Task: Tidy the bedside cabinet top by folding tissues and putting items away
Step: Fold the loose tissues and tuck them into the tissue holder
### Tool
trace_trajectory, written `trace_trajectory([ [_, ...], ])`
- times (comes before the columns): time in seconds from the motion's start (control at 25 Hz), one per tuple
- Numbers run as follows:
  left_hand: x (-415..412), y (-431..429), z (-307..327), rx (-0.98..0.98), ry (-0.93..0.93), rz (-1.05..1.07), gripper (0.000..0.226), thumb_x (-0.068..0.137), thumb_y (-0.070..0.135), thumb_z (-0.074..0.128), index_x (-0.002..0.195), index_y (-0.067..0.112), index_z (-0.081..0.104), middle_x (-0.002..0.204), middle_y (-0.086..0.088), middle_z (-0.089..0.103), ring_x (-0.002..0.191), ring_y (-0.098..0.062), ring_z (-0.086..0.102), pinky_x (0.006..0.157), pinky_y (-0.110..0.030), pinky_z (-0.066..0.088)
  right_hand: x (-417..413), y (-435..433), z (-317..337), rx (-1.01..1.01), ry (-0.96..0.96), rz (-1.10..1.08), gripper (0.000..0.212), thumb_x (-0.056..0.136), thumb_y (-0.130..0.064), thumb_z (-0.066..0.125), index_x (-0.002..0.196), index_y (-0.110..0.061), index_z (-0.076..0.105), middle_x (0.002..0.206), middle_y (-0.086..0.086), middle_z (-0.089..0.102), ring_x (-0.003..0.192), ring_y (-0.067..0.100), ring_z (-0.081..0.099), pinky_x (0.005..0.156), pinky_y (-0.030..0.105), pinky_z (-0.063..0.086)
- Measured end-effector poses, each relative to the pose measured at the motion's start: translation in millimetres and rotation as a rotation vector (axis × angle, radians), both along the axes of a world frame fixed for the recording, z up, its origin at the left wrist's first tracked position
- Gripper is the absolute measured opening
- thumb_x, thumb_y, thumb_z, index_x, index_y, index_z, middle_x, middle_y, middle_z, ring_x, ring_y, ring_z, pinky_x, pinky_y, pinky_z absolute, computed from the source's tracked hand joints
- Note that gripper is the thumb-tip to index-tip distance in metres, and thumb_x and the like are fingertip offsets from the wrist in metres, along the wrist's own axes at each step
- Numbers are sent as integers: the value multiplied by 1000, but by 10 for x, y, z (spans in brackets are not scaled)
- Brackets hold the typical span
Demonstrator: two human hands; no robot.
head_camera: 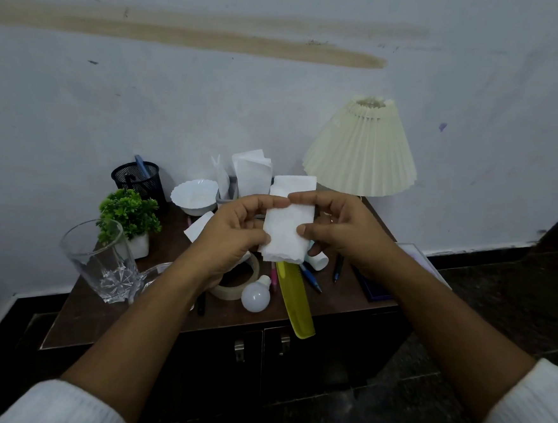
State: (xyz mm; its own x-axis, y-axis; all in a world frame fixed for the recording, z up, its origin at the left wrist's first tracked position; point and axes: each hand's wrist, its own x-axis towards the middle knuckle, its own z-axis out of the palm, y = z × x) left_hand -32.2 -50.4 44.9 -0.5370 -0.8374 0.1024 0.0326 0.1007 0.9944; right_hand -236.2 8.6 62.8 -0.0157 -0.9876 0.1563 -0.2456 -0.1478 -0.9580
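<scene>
White sleeves [51, 422] nearest; left grip [231, 237] and right grip [342, 231] pinch the tissue [288, 225] over the counter [113, 318], seemingly to crease it.

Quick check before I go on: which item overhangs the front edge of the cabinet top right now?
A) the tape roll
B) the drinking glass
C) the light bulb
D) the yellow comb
D: the yellow comb pokes out past the front edge of the cabinet top, in front of the doors.

White tissue [288, 224] — yellow comb [297, 305], cream pleated lampshade [361, 149], black mesh holder [138, 181]
</scene>
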Motion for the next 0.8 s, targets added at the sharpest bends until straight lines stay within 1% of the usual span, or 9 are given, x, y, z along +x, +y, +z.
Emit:
trace_trajectory([
  [0.12,-11,-14,5,12,-14,22,53,88,-17,52,124,18,70,123,-5,71,110,-28,70,78,-32,61,-6,-9,-11,-36,73,-93,56,88,5,70,139,-15,59,91,5,72,72,16,69,66,34,60],
  [0.2,-16,-37,20,13,-15,118,44,92,-8,56,123,21,70,119,1,73,110,-23,70,81,-31,61,-49,-37,-20,-126,242,-237,60,86,0,70,141,-21,58,76,-6,63,67,12,60,70,30,55],
  [0.28,-14,-89,38,38,20,247,36,97,3,58,126,22,68,119,0,72,109,-21,70,80,-28,59,-65,-72,16,-229,370,-358,63,86,-1,67,144,-21,54,93,-6,63,74,14,59,74,28,51],
  [0.4,-12,-152,78,103,104,342,31,101,15,58,132,20,64,123,-8,68,105,-18,68,76,-24,60,-13,-175,46,-294,514,-443,66,88,-2,62,150,-17,45,133,1,57,95,21,61,88,37,54],
  [0.48,-11,-168,108,116,125,352,32,102,18,58,134,20,62,123,-7,67,108,-19,67,73,-21,61,77,-279,12,-288,621,-464,67,90,-6,58,154,-18,38,142,1,50,107,23,59,96,43,53],
  [0.52,-9,-171,122,119,130,353,32,102,20,58,135,21,61,123,-5,67,108,-18,67,72,-21,61,131,-332,-11,-276,653,-470,68,91,-7,57,155,-19,35,145,0,48,113,23,57,98,42,51],
  [0.56,3,-183,133,122,130,357,33,102,23,58,135,22,61,123,-3,66,108,-16,66,73,-21,61,192,-394,-25,-261,669,-478,68,93,-8,56,156,-19,32,148,1,45,119,22,55,100,35,48],
  [0.64,28,-217,148,127,120,373,35,102,31,58,136,23,60,124,1,66,112,-13,64,80,-26,59,302,-519,-43,-218,697,-498,70,95,-5,55,158,-18,27,154,2,38,124,18,50,90,18,39],
  [0.8,89,-291,176,167,125,390,28,104,40,51,126,27,61,111,10,67,106,-7,64,85,-29,55,458,-736,-94,-196,698,-470,78,92,4,54,159,-14,19,160,10,29,108,16,53,80,20,42],
])
